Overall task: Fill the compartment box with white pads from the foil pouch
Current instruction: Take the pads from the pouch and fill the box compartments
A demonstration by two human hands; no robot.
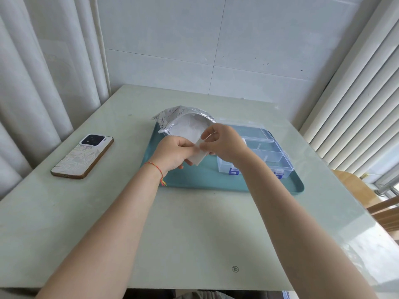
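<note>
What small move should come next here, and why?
Probably carry the pad right and drop it into an open compartment of the box: both hands, left and right, pinch it just outside the pouch.

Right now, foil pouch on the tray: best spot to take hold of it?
Probably the foil pouch by its left mouth edge, coming in from the left. The mouth gapes toward the person, and both the left hand and right hand, pinching a white pad, crowd its near right side.
</note>
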